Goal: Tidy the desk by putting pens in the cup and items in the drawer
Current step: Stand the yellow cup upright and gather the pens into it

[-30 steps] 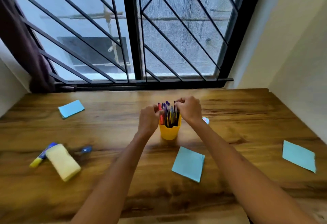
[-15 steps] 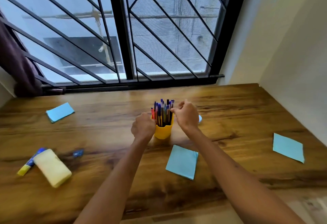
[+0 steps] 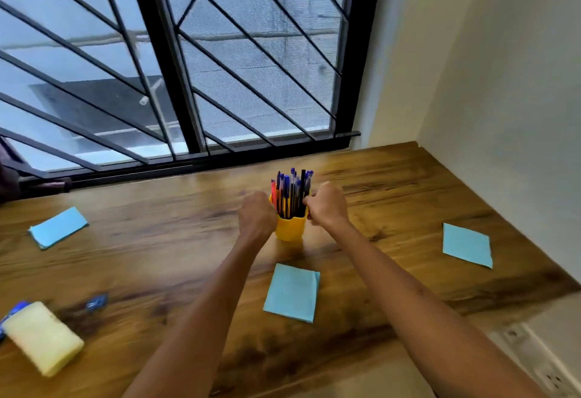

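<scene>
The wooden tabletop (image 3: 163, 240) runs from the near edge to the window. Positions below are given on a clock face centred on the yellow cup, with 12 o'clock toward the window.

Nearest, at about 8 o'clock and close to the left frame edge, a pale yellow sponge (image 3: 42, 338) lies flat. A blue-capped marker (image 3: 14, 309) is partly hidden behind it. A small blue clip-like item (image 3: 96, 301), blurred, lies just beside the sponge on its cup side.

At 6 o'clock, between the two forearms, a blue note pad (image 3: 292, 292) lies flat, apart from the cup.

At 3 o'clock, well apart from the cup, a second blue pad (image 3: 467, 245) lies flat near the right wall. At 9 o'clock, well apart, a third blue pad (image 3: 58, 227) lies flat.

The yellow cup (image 3: 290, 227) stands upright at mid-tabletop. The pens (image 3: 292, 193) stand in it as a bundle, caps upward, mostly blue with one red and one black.

The left hand (image 3: 256, 216) is against the cup's left side with fingers curled. Whether they grasp the cup cannot be told, as the back of the hand covers them. The right hand (image 3: 327, 205) is at the cup's right rim, fingers clenched, fingertips at the pen bundle. Whether they pinch a pen cannot be told.

Farthest, at 12 o'clock, a black-framed window grille (image 3: 163, 61) closes the back of the tabletop.
</scene>
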Demonstrator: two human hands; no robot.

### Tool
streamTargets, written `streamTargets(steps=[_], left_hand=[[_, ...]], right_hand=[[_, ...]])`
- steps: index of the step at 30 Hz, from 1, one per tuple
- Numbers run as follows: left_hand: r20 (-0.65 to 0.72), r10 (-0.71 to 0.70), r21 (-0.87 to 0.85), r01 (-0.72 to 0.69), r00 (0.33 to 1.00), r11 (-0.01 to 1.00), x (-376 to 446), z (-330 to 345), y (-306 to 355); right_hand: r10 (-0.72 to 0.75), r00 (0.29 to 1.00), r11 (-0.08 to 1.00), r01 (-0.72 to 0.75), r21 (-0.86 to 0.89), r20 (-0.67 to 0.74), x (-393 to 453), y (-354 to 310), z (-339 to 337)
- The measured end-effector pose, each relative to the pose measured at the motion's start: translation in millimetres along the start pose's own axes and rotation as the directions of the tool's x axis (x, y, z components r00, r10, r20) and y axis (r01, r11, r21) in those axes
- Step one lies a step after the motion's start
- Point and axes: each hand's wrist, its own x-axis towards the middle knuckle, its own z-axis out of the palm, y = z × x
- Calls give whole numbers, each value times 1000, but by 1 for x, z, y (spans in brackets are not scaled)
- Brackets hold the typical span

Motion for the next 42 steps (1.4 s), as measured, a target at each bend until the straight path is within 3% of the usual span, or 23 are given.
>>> streamTargets(steps=[13,20,24,31,42], left_hand=[[192,284,-214,-243,939,946,-28,99,178],[334,415,-330,-308,846,892,-71,172,279],[414,489,-372,-347,768,861,-88,213,318],[487,542,-377,-394,685,838,-99,263,350],[496,499,-373,-345,710,861,-91,279,350]], right_hand=[[297,922,955,-283,90,-248,2,125,-162],[481,768,874,-456,167,-423,-16,212,-244],[560,693,825,-516,230,-454,-24,256,-275],[619,625,779,-564,273,-476,-29,303,-290],[693,599,720,-587,369,-401,-5,328,-279]])
